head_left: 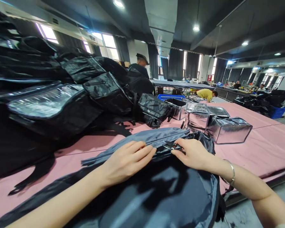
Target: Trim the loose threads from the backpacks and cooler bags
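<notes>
A dark bag (156, 196) with a grey-blue lining lies opened out before me on the pink-covered table. My left hand (130, 158) is closed on the lining near the bag's edge, fingers pinching the fabric. In my right hand (191, 153) is a pair of small black thread snips (173, 146), gripped between thumb and fingers. Their blades point left, toward my left fingertips, close to the seam of the grey-blue fabric (144, 139). Any thread at the blades is too small to make out.
Black bags (49, 117) are heaped at the left. Silver insulated boxes (230, 129) stand beyond the bag on the pink table (263, 152). A blue basket (171, 97) sits farther back. One person (139, 66) is behind the heap; another in yellow (204, 94) bends over.
</notes>
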The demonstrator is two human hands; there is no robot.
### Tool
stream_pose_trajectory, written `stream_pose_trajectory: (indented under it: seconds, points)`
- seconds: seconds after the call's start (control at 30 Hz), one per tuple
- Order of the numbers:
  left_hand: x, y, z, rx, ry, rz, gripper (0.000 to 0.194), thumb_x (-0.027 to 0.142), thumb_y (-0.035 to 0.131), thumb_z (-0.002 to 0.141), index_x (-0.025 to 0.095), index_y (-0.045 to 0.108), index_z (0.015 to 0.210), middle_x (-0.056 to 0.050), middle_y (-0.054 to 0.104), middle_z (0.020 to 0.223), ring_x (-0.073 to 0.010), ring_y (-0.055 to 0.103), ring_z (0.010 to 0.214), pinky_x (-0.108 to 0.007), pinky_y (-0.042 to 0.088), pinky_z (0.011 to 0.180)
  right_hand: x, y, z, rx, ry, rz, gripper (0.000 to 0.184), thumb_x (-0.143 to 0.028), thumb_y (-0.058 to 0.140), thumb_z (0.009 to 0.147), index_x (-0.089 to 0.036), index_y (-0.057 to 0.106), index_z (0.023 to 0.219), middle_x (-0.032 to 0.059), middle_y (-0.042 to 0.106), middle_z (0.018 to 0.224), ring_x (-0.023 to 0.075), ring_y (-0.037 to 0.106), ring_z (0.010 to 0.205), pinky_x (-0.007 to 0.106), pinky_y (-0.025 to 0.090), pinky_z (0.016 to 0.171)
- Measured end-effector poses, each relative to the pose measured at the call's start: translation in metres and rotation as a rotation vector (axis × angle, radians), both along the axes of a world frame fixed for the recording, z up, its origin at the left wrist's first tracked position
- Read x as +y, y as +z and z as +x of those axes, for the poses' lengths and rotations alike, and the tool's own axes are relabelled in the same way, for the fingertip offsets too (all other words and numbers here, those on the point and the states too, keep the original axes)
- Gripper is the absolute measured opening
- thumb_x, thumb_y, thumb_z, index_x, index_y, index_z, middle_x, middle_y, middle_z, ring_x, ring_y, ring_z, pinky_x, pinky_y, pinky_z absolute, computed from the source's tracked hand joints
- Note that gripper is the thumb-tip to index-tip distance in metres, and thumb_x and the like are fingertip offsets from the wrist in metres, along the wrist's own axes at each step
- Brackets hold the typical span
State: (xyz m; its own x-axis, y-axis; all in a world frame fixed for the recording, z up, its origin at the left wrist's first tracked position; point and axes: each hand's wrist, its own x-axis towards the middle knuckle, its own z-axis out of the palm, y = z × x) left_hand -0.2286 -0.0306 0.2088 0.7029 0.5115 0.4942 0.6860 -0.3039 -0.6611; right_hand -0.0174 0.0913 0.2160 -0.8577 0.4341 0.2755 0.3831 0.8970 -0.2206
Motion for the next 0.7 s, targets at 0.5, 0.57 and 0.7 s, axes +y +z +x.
stream_pose_trajectory:
  seconds: [0.5,0.57,0.7]
  points:
    - [0.001,-0.006,-0.002,0.058,-0.033,0.073,0.024,0.005,0.042,0.084,0.014,0.061,0.095,-0.007,0.068,0.086,-0.0175,0.057,0.073,-0.032,0.045,0.065,-0.009,-0.005,-0.012,-0.018,-0.031,0.102,0.022,-0.035,0.042,0.091,-0.017,0.055,0.095,0.0071,0.068,0.09,0.0232,0.065,0.083,0.029,0.039,0.064]
    - [0.002,-0.008,-0.005,0.017,-0.04,0.057,0.025,0.005,0.041,0.084,0.015,0.061,0.097,-0.006,0.068,0.087,-0.0174,0.057,0.074,-0.031,0.045,0.065,-0.007,-0.007,-0.012,0.023,-0.038,0.062,0.021,-0.033,0.044,0.091,-0.017,0.056,0.097,0.0074,0.068,0.091,0.0222,0.064,0.084,0.028,0.039,0.065]
    - [0.005,-0.012,-0.008,-0.202,-0.012,-0.04,0.024,0.012,0.044,0.085,0.019,0.062,0.098,-0.005,0.067,0.087,-0.0155,0.058,0.076,-0.029,0.047,0.07,-0.005,-0.013,-0.014,0.107,-0.018,-0.066,0.019,-0.032,0.046,0.09,-0.018,0.057,0.093,0.0049,0.068,0.084,0.018,0.063,0.075,0.025,0.036,0.062]
